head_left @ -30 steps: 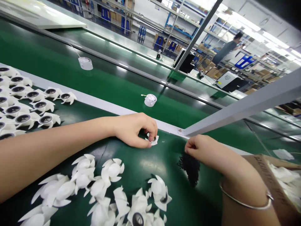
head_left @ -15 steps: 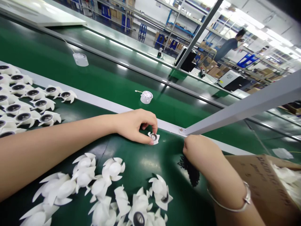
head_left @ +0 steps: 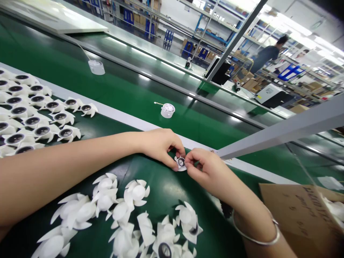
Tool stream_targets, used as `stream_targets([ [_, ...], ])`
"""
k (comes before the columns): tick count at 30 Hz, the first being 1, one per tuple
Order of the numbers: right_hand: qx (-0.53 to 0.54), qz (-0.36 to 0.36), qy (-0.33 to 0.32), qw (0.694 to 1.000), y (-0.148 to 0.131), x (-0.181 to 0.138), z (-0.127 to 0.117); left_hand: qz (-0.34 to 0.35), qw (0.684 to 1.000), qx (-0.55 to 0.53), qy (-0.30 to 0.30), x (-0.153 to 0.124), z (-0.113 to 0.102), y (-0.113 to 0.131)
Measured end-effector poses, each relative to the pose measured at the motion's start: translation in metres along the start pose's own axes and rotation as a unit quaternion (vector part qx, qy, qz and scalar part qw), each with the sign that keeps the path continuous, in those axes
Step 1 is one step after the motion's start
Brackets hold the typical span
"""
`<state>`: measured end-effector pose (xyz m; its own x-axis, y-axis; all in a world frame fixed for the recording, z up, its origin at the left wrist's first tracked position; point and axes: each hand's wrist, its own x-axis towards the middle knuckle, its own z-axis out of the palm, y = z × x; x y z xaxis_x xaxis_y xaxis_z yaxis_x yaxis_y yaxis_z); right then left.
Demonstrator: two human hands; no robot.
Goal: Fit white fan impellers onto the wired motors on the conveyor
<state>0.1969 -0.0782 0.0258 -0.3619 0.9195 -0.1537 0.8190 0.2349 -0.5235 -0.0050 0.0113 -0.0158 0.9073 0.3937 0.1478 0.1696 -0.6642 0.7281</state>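
Head view, left hand point(head_left: 164, 147) half curled, gripping a white fan wheel point(head_left: 181, 162) on the green worktop point(head_left: 154, 172), right hand point(head_left: 206, 166) fingertips pinched together at the wheel's edge, anything held there hidden, loose fan wheels point(head_left: 138, 192) nearer the viewer

A lane of bare green worktop point(head_left: 161, 181) opens between the left forearm and a loose pile of white fan impellers point(head_left: 138, 193) on the near side. A second gap lies farther right, between the pile and the right forearm. The left hand point(head_left: 162, 145) and right hand point(head_left: 205, 164) meet at a single impeller point(head_left: 181, 163), closing the middle. Hub-up impeller rows point(head_left: 33, 120) crowd the left; a slanting metal post point(head_left: 282, 133) and a cardboard box point(head_left: 292, 211) hem in the right. Beyond the white edge rail point(head_left: 120, 117), the conveyor belt point(head_left: 129, 95) leaves room between two fan housings, one near point(head_left: 168, 110), one far left point(head_left: 96, 67).
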Motion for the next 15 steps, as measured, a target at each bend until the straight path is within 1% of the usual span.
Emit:
stream_targets([
  [3,-0.023,-0.03,0.032,0.999,-0.001,0.003,0.013,-0.002,1.0,-0.001,-0.002,0.0,0.0,0.0],
  [7,-0.122,-0.055,0.072,0.988,0.001,0.002,0.022,-0.002,1.0,0.001,0.0,0.001,0.0,-0.001],
  [10,-0.205,-0.085,0.092,0.971,0.003,0.002,0.026,-0.003,1.0,-0.002,0.003,0.001,0.0,-0.002],
  [15,-0.3,-0.142,0.118,0.936,-0.002,-0.001,0.03,-0.021,1.0,0.001,0.003,0.001,0.001,-0.001],
])
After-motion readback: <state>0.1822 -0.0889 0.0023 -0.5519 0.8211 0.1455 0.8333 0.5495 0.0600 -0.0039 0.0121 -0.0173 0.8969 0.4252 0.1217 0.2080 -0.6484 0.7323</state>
